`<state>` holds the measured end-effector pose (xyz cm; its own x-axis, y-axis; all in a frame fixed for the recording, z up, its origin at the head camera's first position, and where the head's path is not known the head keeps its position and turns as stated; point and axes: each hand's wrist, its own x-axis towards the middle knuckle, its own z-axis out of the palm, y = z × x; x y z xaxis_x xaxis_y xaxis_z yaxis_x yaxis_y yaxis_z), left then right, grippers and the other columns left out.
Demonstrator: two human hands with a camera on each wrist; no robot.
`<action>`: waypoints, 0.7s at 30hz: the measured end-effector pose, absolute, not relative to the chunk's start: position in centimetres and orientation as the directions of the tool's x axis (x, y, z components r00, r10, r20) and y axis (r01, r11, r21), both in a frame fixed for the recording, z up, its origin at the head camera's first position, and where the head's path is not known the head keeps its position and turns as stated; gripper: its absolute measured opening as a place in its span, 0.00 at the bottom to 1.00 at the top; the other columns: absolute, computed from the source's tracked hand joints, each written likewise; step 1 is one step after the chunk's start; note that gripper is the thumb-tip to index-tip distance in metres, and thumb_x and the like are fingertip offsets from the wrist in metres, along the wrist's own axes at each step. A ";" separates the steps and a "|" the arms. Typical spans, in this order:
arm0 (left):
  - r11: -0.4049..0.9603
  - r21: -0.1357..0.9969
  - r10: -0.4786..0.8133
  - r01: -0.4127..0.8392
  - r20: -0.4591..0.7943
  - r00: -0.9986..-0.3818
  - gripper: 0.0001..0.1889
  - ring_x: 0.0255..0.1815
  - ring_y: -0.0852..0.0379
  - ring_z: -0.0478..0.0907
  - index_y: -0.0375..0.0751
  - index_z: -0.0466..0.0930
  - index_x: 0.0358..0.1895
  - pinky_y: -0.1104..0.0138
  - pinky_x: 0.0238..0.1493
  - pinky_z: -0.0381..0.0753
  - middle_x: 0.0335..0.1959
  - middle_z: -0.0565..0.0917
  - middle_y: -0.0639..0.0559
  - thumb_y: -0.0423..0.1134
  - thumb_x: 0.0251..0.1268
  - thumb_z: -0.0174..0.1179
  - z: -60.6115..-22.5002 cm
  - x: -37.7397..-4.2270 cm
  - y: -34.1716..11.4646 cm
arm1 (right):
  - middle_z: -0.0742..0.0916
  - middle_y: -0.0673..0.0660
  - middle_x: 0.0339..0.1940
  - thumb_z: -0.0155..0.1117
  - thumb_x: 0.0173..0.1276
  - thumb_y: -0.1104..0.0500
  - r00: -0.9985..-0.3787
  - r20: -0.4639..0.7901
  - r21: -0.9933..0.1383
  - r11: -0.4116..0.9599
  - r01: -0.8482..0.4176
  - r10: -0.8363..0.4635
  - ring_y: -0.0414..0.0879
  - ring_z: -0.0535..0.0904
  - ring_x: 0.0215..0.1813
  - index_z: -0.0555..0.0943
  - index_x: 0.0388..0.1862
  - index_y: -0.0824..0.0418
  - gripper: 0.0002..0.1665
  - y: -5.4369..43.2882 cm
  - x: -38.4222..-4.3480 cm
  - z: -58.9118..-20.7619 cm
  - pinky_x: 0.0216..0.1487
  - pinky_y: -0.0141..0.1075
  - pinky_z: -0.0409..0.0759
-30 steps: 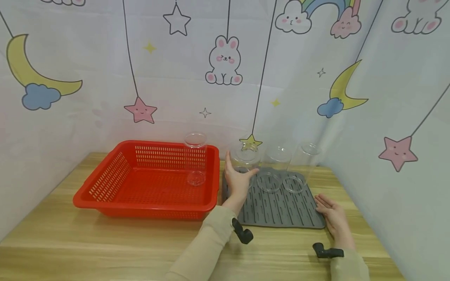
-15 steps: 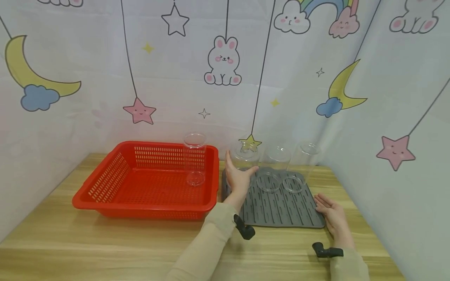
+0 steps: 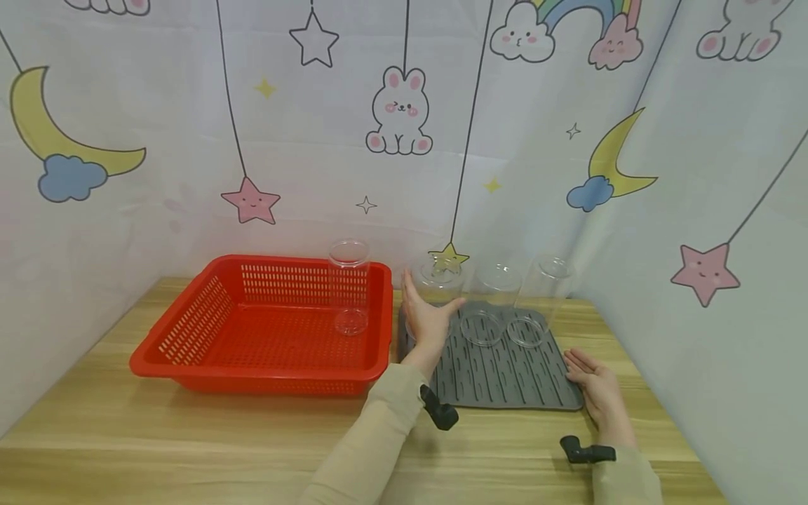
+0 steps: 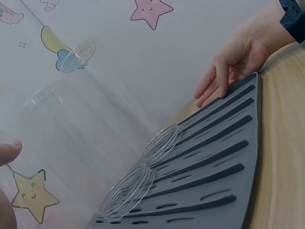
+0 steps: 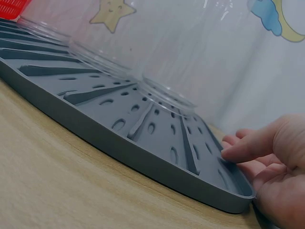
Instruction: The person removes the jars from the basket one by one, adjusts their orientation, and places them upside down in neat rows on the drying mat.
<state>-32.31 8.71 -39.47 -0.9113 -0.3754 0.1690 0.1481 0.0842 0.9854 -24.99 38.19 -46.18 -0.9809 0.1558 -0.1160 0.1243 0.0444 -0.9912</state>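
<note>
My left hand (image 3: 426, 324) is around the lower side of a clear plastic cup (image 3: 443, 282), thumb to the right and fingers to the left. This cup stands upright at the left of a grey ridged drying mat (image 3: 499, 379). Beside it on the mat are a second clear cup (image 3: 499, 289) and a taller third one (image 3: 549, 291). My right hand (image 3: 596, 389) rests at the mat's right edge, its fingers loosely extended. In the right wrist view the right thumb (image 5: 248, 147) lies at the mat's rim. The left fingers are mostly hidden in the left wrist view.
A red plastic basket (image 3: 265, 373) stands left of the mat, with one tall clear cup (image 3: 350, 284) upright inside at its right. Both sit on a wooden table (image 3: 208, 442). A printed white cloth (image 3: 303, 126) hangs close behind.
The left hand and forearm have shifted very slightly, while its hold around the cup looks the same. The right hand, cups, mat and basket stay in place.
</note>
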 end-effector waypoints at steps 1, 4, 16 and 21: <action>0.081 0.986 -0.382 0.147 0.167 -0.909 0.61 0.79 0.46 0.52 0.52 0.49 0.78 0.41 0.74 0.54 0.79 0.54 0.51 0.42 0.39 0.81 -39.4 -32.3 8.7 | 0.76 0.41 0.59 0.46 0.70 0.76 -0.980 -0.119 -0.990 0.050 0.129 0.157 0.17 0.74 0.46 0.46 0.78 0.71 0.39 38.1 -25.0 -46.1 0.55 0.17 0.74; 0.076 0.986 -0.395 0.146 0.164 -0.904 0.60 0.79 0.45 0.52 0.51 0.49 0.78 0.40 0.74 0.54 0.79 0.54 0.50 0.43 0.40 0.81 -39.2 -32.1 8.6 | 0.71 0.47 0.67 0.47 0.71 0.75 -0.979 -0.127 -0.988 0.065 0.139 0.159 0.16 0.74 0.46 0.46 0.78 0.71 0.39 38.0 -25.1 -46.1 0.55 0.17 0.74; -0.028 0.977 -0.337 0.213 0.192 -0.922 0.61 0.79 0.48 0.51 0.53 0.47 0.79 0.47 0.77 0.53 0.79 0.54 0.52 0.42 0.41 0.80 -36.8 -30.1 8.3 | 0.77 0.40 0.56 0.50 0.69 0.77 -0.983 -0.105 -0.993 0.038 0.112 0.154 0.17 0.75 0.45 0.46 0.77 0.74 0.41 38.2 -25.2 -46.1 0.54 0.18 0.75; -0.096 0.972 -0.283 0.215 0.181 -0.942 0.60 0.79 0.51 0.51 0.57 0.47 0.79 0.47 0.77 0.52 0.79 0.54 0.55 0.42 0.43 0.79 -34.8 -28.6 7.5 | 0.79 0.34 0.49 0.47 0.69 0.77 -0.985 -0.101 -0.993 0.039 0.108 0.141 0.17 0.75 0.45 0.45 0.77 0.74 0.40 38.3 -25.1 -46.1 0.53 0.17 0.75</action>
<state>-28.56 7.55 -34.75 -0.9420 -0.2827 0.1807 0.2151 -0.0956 0.9719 -25.07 38.32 -46.08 -0.9849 0.1406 -0.1011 0.1076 0.0393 -0.9934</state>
